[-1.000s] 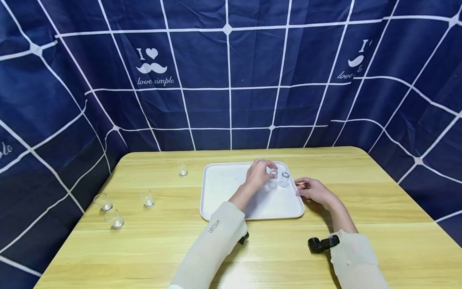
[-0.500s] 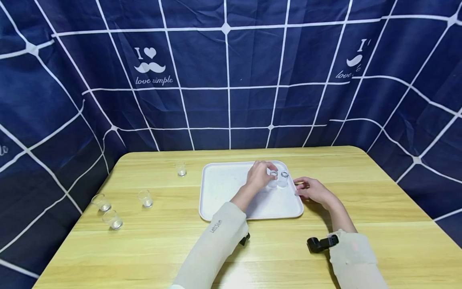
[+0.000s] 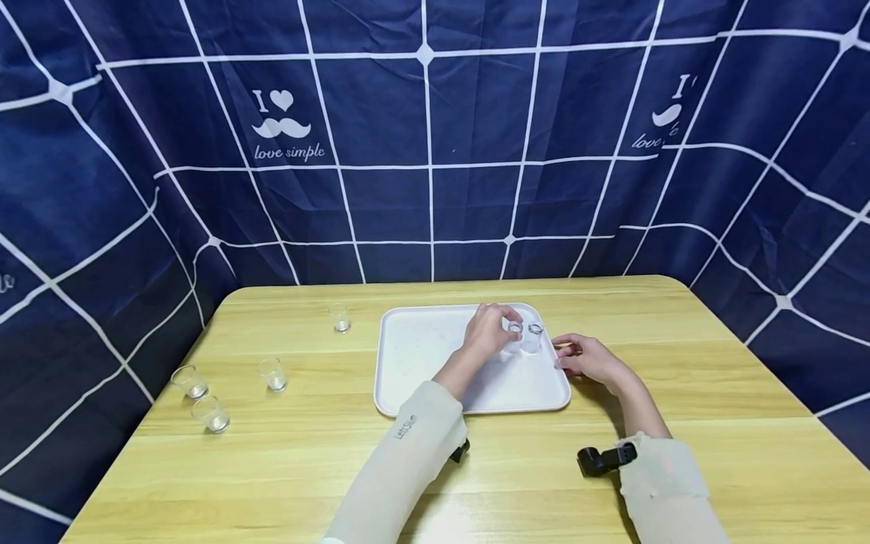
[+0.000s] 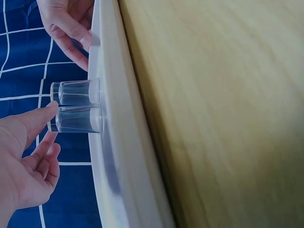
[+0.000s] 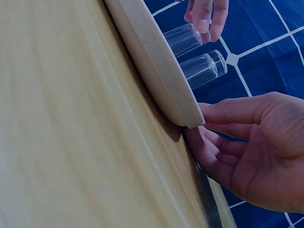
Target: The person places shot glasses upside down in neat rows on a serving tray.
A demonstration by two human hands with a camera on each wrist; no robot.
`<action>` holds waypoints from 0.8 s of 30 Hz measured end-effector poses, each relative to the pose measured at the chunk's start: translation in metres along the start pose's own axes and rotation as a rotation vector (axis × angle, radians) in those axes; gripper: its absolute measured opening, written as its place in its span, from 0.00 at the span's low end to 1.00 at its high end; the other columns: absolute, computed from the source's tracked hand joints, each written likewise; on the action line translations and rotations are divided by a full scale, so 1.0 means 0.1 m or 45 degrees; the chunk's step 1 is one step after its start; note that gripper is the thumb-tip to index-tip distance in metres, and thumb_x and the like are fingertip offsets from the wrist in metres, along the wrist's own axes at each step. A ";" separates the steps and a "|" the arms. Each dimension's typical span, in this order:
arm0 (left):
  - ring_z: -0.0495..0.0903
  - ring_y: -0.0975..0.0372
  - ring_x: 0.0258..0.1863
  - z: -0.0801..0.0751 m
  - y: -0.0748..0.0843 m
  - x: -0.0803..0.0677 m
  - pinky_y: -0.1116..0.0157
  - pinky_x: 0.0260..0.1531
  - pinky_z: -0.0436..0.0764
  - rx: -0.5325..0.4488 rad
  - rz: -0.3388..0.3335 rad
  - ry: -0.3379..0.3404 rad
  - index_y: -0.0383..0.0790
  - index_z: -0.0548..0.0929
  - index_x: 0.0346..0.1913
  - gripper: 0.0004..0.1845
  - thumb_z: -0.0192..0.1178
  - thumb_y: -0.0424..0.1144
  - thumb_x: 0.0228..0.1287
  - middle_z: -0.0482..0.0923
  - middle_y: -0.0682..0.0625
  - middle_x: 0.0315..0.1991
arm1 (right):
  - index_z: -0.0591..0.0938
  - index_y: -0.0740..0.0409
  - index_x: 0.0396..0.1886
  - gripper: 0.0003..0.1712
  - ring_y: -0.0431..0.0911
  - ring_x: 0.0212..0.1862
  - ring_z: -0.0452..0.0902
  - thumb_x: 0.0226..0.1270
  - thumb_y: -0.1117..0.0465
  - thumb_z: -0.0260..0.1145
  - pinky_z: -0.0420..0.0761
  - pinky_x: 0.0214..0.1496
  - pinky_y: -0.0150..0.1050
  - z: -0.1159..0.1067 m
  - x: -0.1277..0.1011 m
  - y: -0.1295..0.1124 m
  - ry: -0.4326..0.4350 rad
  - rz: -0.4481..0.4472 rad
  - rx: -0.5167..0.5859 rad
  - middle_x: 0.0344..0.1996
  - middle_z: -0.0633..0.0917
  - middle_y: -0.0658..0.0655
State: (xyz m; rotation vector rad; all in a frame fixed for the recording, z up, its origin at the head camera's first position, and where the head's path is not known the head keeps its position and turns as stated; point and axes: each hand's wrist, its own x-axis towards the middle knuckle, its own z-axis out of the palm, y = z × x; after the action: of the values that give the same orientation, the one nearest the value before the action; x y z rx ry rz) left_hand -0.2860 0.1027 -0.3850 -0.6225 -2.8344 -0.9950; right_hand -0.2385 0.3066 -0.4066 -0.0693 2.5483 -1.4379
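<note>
Head view: left hand (image 3: 485,332) pinches the rim of one glass (image 3: 514,337) standing on the tray (image 3: 421,363), touching a second glass (image 3: 535,338). Right hand (image 3: 590,357), fingers relaxed, rests against the tray's right edge. Four glasses (image 3: 273,373) stand left on table (image 3: 530,461).

Left hand (image 3: 485,332) fingertips barely lower on the glass (image 3: 514,338).
</note>
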 end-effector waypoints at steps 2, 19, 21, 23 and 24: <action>0.70 0.65 0.45 -0.03 -0.01 -0.01 0.72 0.38 0.71 0.002 0.004 -0.001 0.52 0.85 0.39 0.12 0.70 0.41 0.49 0.79 0.59 0.40 | 0.67 0.75 0.57 0.26 0.44 0.33 0.72 0.60 0.70 0.60 0.75 0.33 0.33 0.00 0.00 0.00 0.000 0.000 -0.002 0.34 0.75 0.59; 0.73 0.62 0.40 -0.51 -0.33 -0.09 0.69 0.37 0.71 -0.138 -0.039 0.150 0.47 0.84 0.43 0.14 0.69 0.39 0.50 0.79 0.54 0.43 | 0.65 0.76 0.58 0.26 0.46 0.38 0.74 0.61 0.70 0.59 0.78 0.38 0.36 0.00 -0.02 0.02 -0.014 -0.013 0.017 0.39 0.76 0.63; 0.73 0.60 0.41 -0.59 -0.40 -0.11 0.67 0.38 0.71 -0.159 -0.057 0.181 0.46 0.84 0.43 0.14 0.69 0.39 0.50 0.79 0.53 0.43 | 0.65 0.76 0.58 0.26 0.46 0.38 0.74 0.61 0.70 0.59 0.78 0.39 0.36 0.00 -0.02 0.01 -0.016 -0.012 0.018 0.39 0.76 0.63; 0.74 0.59 0.42 -0.68 -0.48 -0.14 0.66 0.39 0.72 -0.175 -0.070 0.216 0.44 0.84 0.43 0.14 0.69 0.38 0.51 0.79 0.52 0.43 | 0.65 0.76 0.58 0.26 0.46 0.37 0.74 0.61 0.70 0.59 0.78 0.38 0.36 0.00 -0.02 0.01 -0.014 -0.016 0.013 0.38 0.76 0.63; 0.74 0.58 0.43 -0.72 -0.52 -0.15 0.65 0.39 0.72 -0.181 -0.074 0.235 0.44 0.84 0.43 0.14 0.68 0.38 0.51 0.79 0.52 0.43 | 0.65 0.76 0.58 0.26 0.46 0.37 0.74 0.61 0.70 0.60 0.78 0.38 0.35 0.00 -0.01 0.01 -0.014 -0.018 0.009 0.38 0.76 0.63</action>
State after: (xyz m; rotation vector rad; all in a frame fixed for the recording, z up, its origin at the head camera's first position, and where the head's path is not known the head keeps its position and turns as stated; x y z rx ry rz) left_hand -0.2978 0.0164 -0.3621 -0.4358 -2.6522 -1.2044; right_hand -0.2369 0.3070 -0.4070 -0.0935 2.5390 -1.4475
